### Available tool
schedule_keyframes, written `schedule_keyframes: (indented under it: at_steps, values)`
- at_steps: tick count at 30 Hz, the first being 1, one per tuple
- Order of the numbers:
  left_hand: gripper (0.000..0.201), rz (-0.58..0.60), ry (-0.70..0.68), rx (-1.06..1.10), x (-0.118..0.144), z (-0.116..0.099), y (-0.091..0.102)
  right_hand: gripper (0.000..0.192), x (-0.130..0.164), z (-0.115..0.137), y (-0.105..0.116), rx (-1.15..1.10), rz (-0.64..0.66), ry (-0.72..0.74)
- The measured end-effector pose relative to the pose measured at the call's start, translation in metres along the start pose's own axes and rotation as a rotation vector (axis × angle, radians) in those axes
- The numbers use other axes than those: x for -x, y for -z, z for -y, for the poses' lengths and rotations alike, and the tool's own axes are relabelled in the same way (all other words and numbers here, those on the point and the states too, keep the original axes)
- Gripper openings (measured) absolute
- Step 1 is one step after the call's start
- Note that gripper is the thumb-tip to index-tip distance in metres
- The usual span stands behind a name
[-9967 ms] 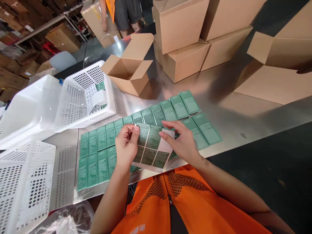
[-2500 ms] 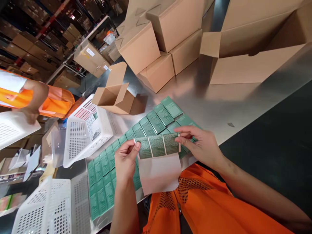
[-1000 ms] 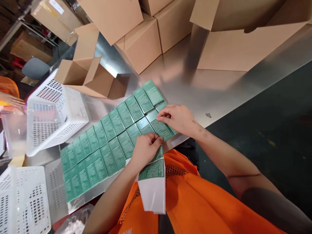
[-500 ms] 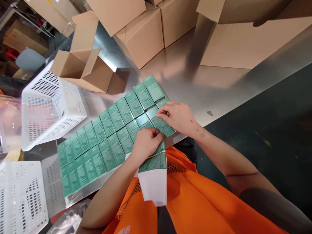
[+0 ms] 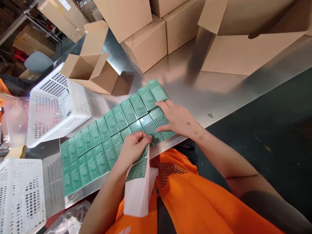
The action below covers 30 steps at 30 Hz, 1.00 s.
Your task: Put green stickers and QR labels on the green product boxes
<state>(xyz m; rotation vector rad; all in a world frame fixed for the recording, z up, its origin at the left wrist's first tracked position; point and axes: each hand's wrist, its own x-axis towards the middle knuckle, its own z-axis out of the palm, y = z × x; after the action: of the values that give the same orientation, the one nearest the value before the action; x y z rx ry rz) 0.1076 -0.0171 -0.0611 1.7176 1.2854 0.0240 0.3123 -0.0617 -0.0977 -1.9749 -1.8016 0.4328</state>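
Small green boxes (image 5: 119,117) with pale print stand packed side by side in two long rows on the metal table. My left hand (image 5: 131,148) pinches the top of a strip of green labels on white backing paper (image 5: 136,196), which hangs over the table's front edge against the orange garment. My right hand (image 5: 179,119) rests with thumb and fingers spread at the right end of the rows. Its thumb lies on the last box (image 5: 159,117) of the front row, and its fingertips reach the edge of the back row. No label shows in it.
White perforated baskets (image 5: 85,109) (image 5: 21,191) stand at the left. Behind the rows sits a small open carton (image 5: 104,76), with closed cartons (image 5: 148,44) stacked beyond. A large open carton (image 5: 243,53) stands at the back right of the metal table (image 5: 185,84).
My left hand has moved left along the front row, carrying the label strip, which has swung and turned. My right hand has gone from a pinch to spread fingers on the end boxes.
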Motion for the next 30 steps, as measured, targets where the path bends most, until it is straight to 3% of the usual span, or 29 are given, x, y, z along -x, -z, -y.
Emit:
schedule_keyframes:
  at_steps: [2,4,7,9,12,14,17,20,22,24,27,30]
  values:
    - [0.034,-0.07,0.03,0.11,0.006,0.004,0.012,0.093,0.005,-0.012,0.003,-0.174,0.029,0.147]
    - [0.036,-0.163,0.052,0.221,0.011,0.004,0.023,0.084,0.012,-0.029,0.003,-0.4,-0.038,0.202]
    - [0.046,-0.311,0.053,0.398,0.015,-0.001,0.035,0.071,0.023,-0.053,-0.005,-0.605,-0.239,0.1]
    - [0.053,-0.332,0.029,0.546,0.014,-0.002,0.041,0.069,0.031,-0.061,-0.014,-0.64,-0.296,0.016]
    - [0.046,-0.324,-0.035,0.737,0.006,0.001,0.044,0.066,0.04,-0.057,-0.022,-0.637,-0.302,-0.049]
    - [0.035,-0.383,-0.089,0.762,-0.003,0.002,0.042,0.064,0.046,-0.044,-0.017,-0.597,-0.395,-0.075]
    - [0.035,-0.59,-0.147,0.633,-0.015,-0.003,0.036,0.057,0.053,-0.014,0.001,-0.586,-0.512,-0.041]
    - [0.04,-0.772,-0.222,0.416,-0.023,-0.013,0.03,0.059,0.058,0.021,0.016,-0.642,-0.363,0.098]
    - [0.043,-0.831,-0.289,0.269,-0.025,-0.017,0.027,0.066,0.058,0.04,0.017,-0.656,-0.273,0.146]
    - [0.043,-0.871,-0.338,0.136,-0.025,-0.018,0.025,0.064,0.054,0.053,0.012,-0.684,-0.279,0.116]
    - [0.041,-0.908,-0.398,0.028,-0.023,-0.016,0.021,0.044,0.046,0.061,0.003,-0.694,-0.388,0.012]
    - [0.039,-0.906,-0.432,0.005,-0.023,-0.014,0.018,0.016,0.039,0.061,-0.002,-0.613,-0.481,0.001]
